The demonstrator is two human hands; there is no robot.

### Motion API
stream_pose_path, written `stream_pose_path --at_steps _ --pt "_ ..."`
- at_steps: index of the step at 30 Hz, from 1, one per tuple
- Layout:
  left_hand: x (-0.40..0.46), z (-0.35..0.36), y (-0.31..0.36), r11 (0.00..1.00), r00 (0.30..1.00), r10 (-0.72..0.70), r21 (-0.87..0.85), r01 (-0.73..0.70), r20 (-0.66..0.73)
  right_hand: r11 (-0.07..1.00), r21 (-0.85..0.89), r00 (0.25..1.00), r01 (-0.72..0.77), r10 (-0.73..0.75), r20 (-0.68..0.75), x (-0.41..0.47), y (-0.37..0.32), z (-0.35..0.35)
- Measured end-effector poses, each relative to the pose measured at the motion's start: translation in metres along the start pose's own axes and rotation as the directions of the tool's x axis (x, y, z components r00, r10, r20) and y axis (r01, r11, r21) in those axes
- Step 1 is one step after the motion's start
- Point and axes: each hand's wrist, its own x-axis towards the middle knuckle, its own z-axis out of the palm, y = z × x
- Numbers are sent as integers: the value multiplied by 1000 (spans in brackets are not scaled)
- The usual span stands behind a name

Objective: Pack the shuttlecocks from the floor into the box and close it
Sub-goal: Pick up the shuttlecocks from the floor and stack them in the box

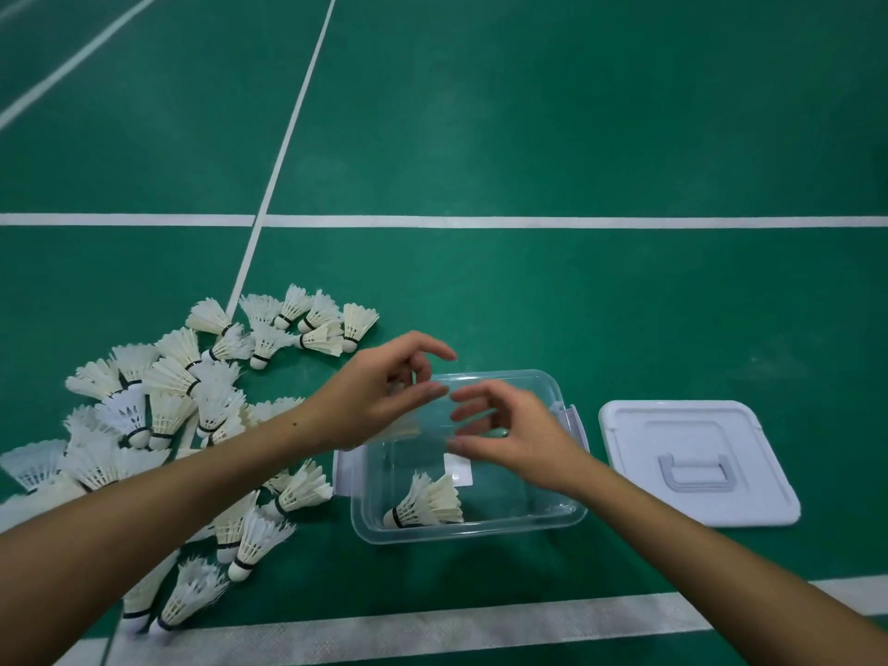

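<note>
The clear box (468, 526) stands open-topped on the green floor (576, 137). Both hands, left hand (379, 394) and right hand (509, 435), hover over its far half and block that part of the opening. Two shuttlecocks (425, 504) occupy the near-left corner. The shuttlecock pile (158, 411) crowds the left side. The lid (696, 461) lies right, apart. Beyond the box, the floor is unobstructed.

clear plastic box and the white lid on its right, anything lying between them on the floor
Nothing: in the head view only a bare strip of green court floor separates the clear plastic box from the white handled lid.
</note>
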Motion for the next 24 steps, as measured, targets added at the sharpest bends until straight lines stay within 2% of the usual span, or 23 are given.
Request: stream_pose_path --at_steps 3,7,10,15,18,20,24 --pt "15 13 5 998 999 -12 -65 9 -51 982 152 993 113 -104 -62 -5 -28 4" --pt "27 29 8 987 988 -83 -149 63 -130 971 210 987 113 -85 -137 -2 -28 14" --pt "27 38 9 986 986 -95 -152 73 -140 964 244 987 108 -75 -142 -2 -26 14" --pt "19 39 7 974 963 -198 -145 173 -181 996 43 985 84 -76 -156 -10 -9 -8" --pt "10 39 -5 942 946 -324 -98 320 -24 996 -93 981 14 -32 -192 -18 11 -25" --pt "5 46 -15 901 901 -420 -71 428 110 987 -154 983 -41 13 -182 -22 22 -27" --pt "2 64 -42 832 798 -548 59 552 251 929 -344 987 -137 100 -122 -22 32 -17"
